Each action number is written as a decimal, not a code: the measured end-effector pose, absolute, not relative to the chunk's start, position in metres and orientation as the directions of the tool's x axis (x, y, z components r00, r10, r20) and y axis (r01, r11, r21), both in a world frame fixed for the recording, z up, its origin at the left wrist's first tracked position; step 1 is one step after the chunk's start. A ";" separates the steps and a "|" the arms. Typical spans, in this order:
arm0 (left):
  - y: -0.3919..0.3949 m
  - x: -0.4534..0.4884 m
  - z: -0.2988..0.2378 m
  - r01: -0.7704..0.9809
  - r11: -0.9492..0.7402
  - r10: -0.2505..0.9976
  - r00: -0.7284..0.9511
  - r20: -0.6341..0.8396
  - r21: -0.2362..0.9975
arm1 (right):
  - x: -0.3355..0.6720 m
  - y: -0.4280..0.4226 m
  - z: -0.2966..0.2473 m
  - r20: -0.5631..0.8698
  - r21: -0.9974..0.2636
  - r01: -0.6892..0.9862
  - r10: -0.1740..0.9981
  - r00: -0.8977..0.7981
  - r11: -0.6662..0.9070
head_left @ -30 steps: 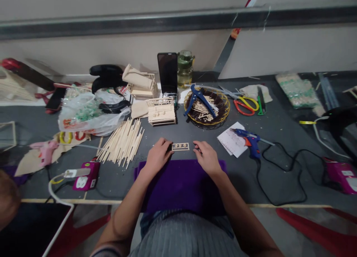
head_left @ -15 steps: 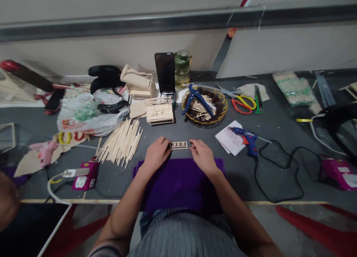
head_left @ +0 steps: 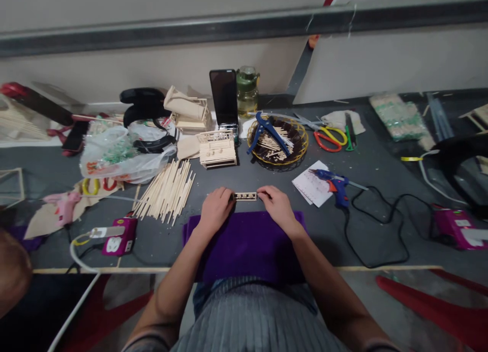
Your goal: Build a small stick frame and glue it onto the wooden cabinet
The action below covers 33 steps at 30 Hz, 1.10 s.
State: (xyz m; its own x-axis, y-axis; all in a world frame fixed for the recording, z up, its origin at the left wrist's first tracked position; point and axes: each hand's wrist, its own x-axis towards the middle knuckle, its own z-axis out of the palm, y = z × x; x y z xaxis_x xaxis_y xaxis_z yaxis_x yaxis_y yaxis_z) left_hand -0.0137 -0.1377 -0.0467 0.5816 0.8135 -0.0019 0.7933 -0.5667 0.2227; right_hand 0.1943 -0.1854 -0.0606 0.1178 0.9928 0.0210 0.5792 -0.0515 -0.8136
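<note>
A small rectangular frame of wooden sticks (head_left: 245, 196), with several round pieces set in a row inside it, lies just beyond a folded purple cloth (head_left: 247, 245). My left hand (head_left: 218, 207) is closed on its left end, the fingertips partly hidden. At the opposite end, my right hand (head_left: 277, 205) has thumb and forefinger pinched at the frame's corner. Past them stands a miniature wooden stove-like model (head_left: 217, 149) with little knobs on its front. A loose pile of thin wooden sticks (head_left: 168, 192) lies left of my left hand.
A yellow-rimmed basket (head_left: 305, 144) holds short stick pieces and a blue cutter (head_left: 263, 130). On the right are a blue glue gun (head_left: 339, 186) on paper, its cord, and scissors (head_left: 330, 141). A phone (head_left: 223, 96) stands behind. At the left edge is another person's arm (head_left: 13, 273).
My right hand has moved slightly left, its fingertips now meeting the right end of the small frame. My left hand stays at the other end. The camera view has shifted a little.
</note>
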 end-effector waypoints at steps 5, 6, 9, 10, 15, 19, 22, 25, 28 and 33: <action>-0.138 -0.013 -0.046 0.790 -0.559 0.818 0.576 0.011 0.253 | 0.193 -0.186 -0.061 0.018 -0.842 0.537 0.993 0.115 -0.047; -0.138 -0.014 -0.046 0.785 -0.555 0.819 0.573 0.018 0.275 | 0.192 -0.186 -0.061 0.017 -0.849 0.527 0.993 0.117 -0.047; -0.140 -0.016 -0.047 0.749 -0.529 0.828 0.558 0.053 0.399 | 0.191 -0.186 -0.062 0.017 -0.860 0.507 0.992 0.124 -0.049; -0.140 -0.017 -0.049 0.730 -0.510 0.836 0.545 0.064 0.454 | 0.191 -0.186 -0.062 0.017 -0.863 0.502 0.992 0.127 -0.049; -0.140 -0.019 -0.057 0.608 -0.335 0.914 0.395 0.091 0.720 | 0.191 -0.185 -0.063 0.020 -0.893 0.446 0.986 0.165 -0.057; -0.140 -0.017 -0.056 0.417 -0.137 0.983 0.172 0.070 0.899 | 0.189 -0.184 -0.059 0.036 -0.924 0.378 0.971 0.237 -0.058; -0.142 -0.012 -0.049 0.166 0.059 0.997 0.047 -0.068 0.984 | 0.182 -0.185 -0.049 0.104 -0.938 0.345 0.939 0.328 -0.016; -0.146 -0.003 -0.035 -0.141 0.274 0.960 0.096 -0.262 0.951 | 0.175 -0.187 -0.036 0.358 -0.870 0.465 0.859 0.366 0.165; -0.151 0.006 -0.020 -0.365 0.415 0.902 0.284 -0.325 0.833 | 0.168 -0.188 -0.023 0.652 -0.636 0.676 0.727 0.214 0.372; -0.157 0.014 -0.004 -0.492 0.448 0.883 0.374 -0.283 0.746 | 0.160 -0.192 -0.012 0.839 -0.282 0.816 0.542 -0.044 0.504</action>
State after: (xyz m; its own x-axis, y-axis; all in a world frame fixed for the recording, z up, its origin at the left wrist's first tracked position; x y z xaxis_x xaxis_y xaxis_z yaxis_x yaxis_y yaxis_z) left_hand 0.0140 -0.1571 -0.0038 0.3745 0.8828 -0.2835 -0.4918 0.4483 0.7464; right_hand 0.1599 -0.1920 -0.0125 -0.0444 0.5421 0.8391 0.8165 0.5037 -0.2822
